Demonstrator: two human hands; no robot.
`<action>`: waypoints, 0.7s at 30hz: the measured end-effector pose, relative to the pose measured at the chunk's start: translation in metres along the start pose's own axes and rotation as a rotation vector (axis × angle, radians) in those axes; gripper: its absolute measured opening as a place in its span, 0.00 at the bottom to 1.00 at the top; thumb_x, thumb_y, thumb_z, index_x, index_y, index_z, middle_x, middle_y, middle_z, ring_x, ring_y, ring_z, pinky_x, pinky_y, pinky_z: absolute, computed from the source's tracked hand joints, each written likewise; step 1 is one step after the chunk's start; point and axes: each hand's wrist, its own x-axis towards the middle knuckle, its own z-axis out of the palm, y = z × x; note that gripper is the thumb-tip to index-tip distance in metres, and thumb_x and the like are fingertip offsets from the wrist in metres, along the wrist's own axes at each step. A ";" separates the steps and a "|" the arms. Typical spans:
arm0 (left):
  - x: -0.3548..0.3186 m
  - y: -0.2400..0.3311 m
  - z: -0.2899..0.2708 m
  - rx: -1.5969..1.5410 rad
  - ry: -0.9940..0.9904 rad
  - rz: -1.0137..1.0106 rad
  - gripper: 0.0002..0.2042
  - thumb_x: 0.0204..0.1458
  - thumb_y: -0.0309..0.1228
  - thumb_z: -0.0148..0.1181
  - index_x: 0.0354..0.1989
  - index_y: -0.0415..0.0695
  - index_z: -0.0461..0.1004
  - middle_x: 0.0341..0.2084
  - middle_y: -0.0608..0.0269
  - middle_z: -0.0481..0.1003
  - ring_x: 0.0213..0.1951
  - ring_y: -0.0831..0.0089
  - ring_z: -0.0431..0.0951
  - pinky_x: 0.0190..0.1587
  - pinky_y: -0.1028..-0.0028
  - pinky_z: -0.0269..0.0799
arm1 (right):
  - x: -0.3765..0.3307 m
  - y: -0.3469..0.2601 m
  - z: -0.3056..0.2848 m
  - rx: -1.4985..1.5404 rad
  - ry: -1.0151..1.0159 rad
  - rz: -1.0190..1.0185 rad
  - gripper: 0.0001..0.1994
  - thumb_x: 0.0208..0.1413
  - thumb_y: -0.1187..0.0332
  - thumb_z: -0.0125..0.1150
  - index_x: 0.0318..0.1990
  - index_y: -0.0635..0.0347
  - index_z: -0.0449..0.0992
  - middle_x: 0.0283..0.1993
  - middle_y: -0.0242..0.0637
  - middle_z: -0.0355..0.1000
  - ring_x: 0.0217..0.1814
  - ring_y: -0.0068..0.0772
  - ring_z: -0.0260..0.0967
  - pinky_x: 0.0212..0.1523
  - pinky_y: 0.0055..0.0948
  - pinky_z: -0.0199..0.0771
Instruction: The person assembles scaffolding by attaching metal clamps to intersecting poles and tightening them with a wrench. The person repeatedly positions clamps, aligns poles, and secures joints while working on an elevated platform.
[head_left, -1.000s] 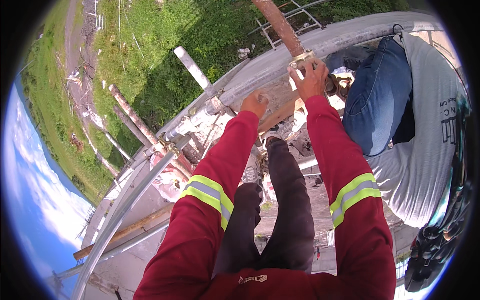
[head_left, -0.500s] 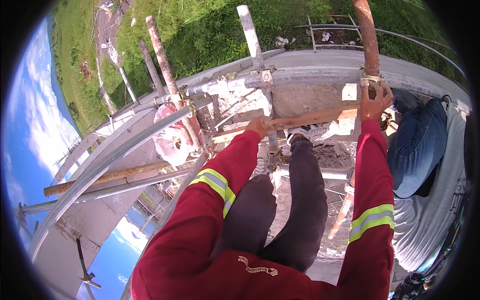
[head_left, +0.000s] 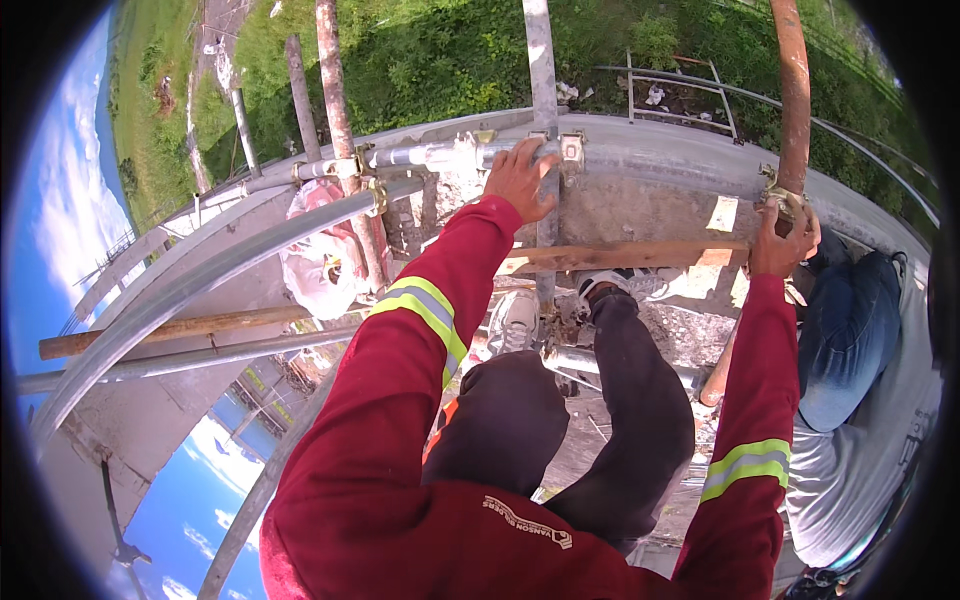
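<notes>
My left hand [head_left: 520, 182] is closed around a grey upright scaffold pole [head_left: 540, 70], just below the place where it crosses a horizontal scaffold pipe [head_left: 660, 168]. A metal coupler [head_left: 571, 150] sits on that pipe beside my fingers. My right hand [head_left: 784, 238] wraps the rusty upright pole [head_left: 793, 100] right under its coupler [head_left: 783, 190]; part of the grip is hidden by the hand. Between my arms a wooden plank [head_left: 640, 256] lies crosswise below the pipe, its right end near my right wrist.
Another person's jeans-clad leg [head_left: 850, 330] is close on my right. A curved grey pipe [head_left: 200, 280] and a wooden pole [head_left: 180, 332] extend leftward. A white plastic bag [head_left: 318, 270] hangs by a rusty upright. Grass [head_left: 430, 60] lies beyond the concrete edge.
My left hand has left the wooden plank and moved up to the grey upright pole. My right hand stays at the rusty pole's coupler. The whole view has shifted slightly.
</notes>
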 end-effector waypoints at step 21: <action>0.015 -0.024 0.037 -0.002 0.257 -0.021 0.27 0.35 0.43 0.63 0.48 0.50 0.70 0.36 0.60 0.70 0.42 0.63 0.71 0.48 0.64 0.62 | 0.005 0.046 0.009 -0.060 -0.001 -0.248 0.20 0.50 0.51 0.64 0.44 0.55 0.75 0.50 0.48 0.64 0.54 0.47 0.60 0.55 0.43 0.59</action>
